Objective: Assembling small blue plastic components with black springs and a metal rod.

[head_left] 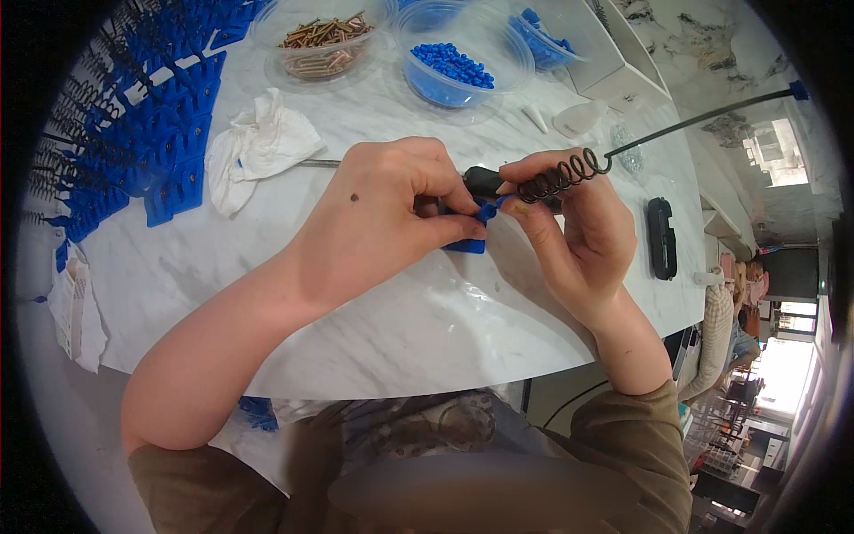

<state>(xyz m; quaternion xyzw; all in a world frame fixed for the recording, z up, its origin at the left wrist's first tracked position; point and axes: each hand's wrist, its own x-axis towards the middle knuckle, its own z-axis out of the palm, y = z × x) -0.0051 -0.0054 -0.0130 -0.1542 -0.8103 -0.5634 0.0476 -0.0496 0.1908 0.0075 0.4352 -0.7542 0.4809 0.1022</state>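
Observation:
My left hand [391, 187] is closed, thumb and fingers pinching a small blue plastic part [466, 246] just above the table. Close against it, my right hand [578, 231] is closed around the near end of a dark coil spring [565, 175]. From its coils a long straight rod reaches up to the right and ends in a blue tip [799, 90]. The fingers hide where spring and blue part meet. Behind both hands lies a tool with a black handle [483, 181] and a thin metal shaft [318, 163]; its kind cannot be told.
Clear tubs of brass-coloured screws [325, 36] and small blue plastic pieces [452, 67] stand at the back. Blue parts with dark springs [173, 160] crowd the left. A crumpled tissue [262, 147], a black case [661, 238] and a white box [623, 76] surround the work spot.

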